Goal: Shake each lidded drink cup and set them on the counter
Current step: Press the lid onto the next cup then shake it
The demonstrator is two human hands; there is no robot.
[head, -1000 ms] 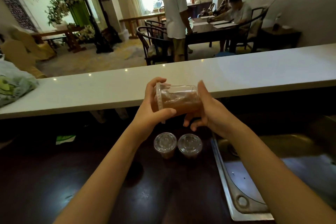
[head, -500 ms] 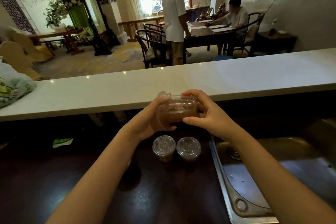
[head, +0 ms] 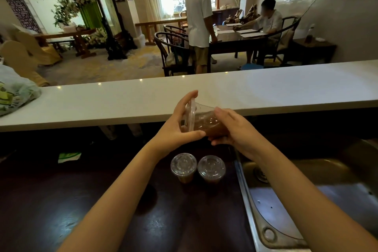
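A clear lidded cup (head: 206,121) with brown drink is held on its side between both hands, in the air just in front of the white bench (head: 122,102) edge. The left hand (head: 180,127) is clamped over the lid end: thumb under the rim, fingers (head: 189,96) arched over the top of the lid. The right hand (head: 233,127) is wrapped round the cup's base end, fingers curled underneath. The lid is seen pointing left, the base right; the liquid is pooled along the lower side of the cup. Two more lidded cups are stood upright on the dark lower worktop (head: 102,200), below the held cup and well apart from it: left cup (head: 183,164) and right cup (head: 211,168), set just beside each other, whether touching cannot be told. A steel sink (head: 306,190) is seen to the right of the held cup and lower. A bundled cloth (head: 16,94) is seen on the white bench, far left of the held cup.
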